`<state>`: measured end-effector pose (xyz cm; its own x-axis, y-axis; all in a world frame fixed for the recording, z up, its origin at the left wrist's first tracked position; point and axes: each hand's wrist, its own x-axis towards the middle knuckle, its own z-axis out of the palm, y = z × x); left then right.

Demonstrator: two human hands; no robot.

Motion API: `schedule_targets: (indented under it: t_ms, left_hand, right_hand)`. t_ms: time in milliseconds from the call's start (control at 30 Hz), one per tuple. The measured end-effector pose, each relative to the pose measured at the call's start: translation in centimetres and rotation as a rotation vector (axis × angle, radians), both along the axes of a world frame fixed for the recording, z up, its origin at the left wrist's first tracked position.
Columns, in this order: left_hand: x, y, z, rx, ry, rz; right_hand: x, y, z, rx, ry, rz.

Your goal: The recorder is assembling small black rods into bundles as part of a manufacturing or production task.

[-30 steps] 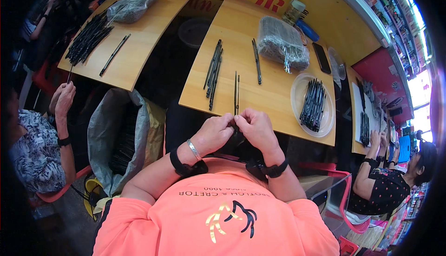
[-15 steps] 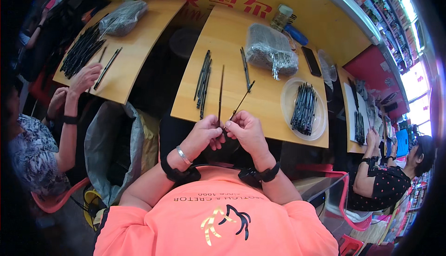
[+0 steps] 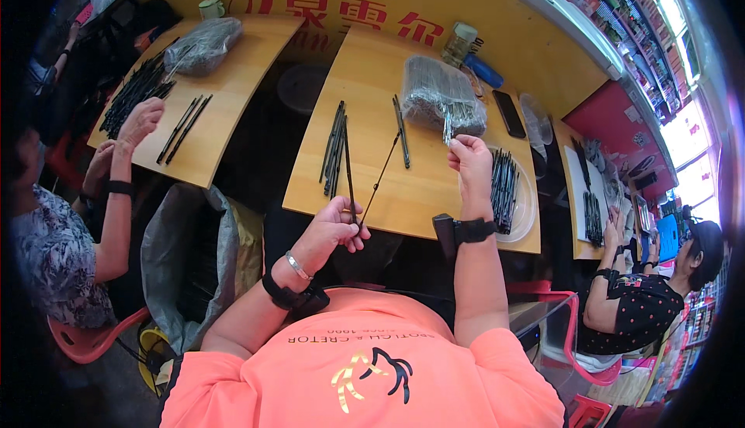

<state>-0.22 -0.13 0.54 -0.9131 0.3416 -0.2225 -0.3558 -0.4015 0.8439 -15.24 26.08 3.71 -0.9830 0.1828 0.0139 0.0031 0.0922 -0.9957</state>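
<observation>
My left hand (image 3: pixel 332 230) sits at the near edge of the wooden table (image 3: pixel 388 199) and grips two thin black rods (image 3: pixel 365 172) that fan upward from the fist. My right hand (image 3: pixel 469 162) is raised over the table with its fingers pinched on a thin pale strip (image 3: pixel 447 127) at the edge of a clear bag of dark rods (image 3: pixel 436 96). A loose bundle of black rods (image 3: pixel 334 145) lies just beyond my left hand. A separate pair of rods (image 3: pixel 401 124) lies beside the bundle.
A clear round plate of black rods (image 3: pixel 506 189) lies right of my right hand, with a phone (image 3: pixel 509 113) and a jar (image 3: pixel 458 40) behind. A person's hand (image 3: pixel 140 121) works at the left table (image 3: pixel 233 79). Another person (image 3: pixel 652 304) sits at the right. A grey sack (image 3: pixel 194 249) stands at the lower left.
My hands were together at the table edge. Now my right hand has lifted away up to the bag, while my left hand keeps the rods, which have fanned apart.
</observation>
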Motion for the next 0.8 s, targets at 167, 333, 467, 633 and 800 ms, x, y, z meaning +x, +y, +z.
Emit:
schedule_targets:
  t_ms: [167,333,467,633,800]
  left_hand:
    - [0.0,-0.3,0.1,-0.021,-0.015,0.029]
    - [0.1,-0.2,0.0,-0.025,-0.015,0.025]
    - [0.1,-0.1,0.3,-0.045,0.0,0.003]
    - [0.1,-0.2,0.6,-0.073,0.015,-0.003]
    - [0.1,-0.2,0.5,-0.064,0.015,-0.019]
  right_hand:
    - [2.0,0.2,0.3,-0.079,0.014,-0.013]
    - [5.5,0.1,0.3,-0.194,-0.127,0.103]
    - [5.7,-0.5,0.4,-0.101,-0.22,0.207]
    - [5.1,-1.7,0.6,-0.085,-0.306,0.251]
    - [3.4,-1.4,0.0,-0.152,-0.309,0.209]
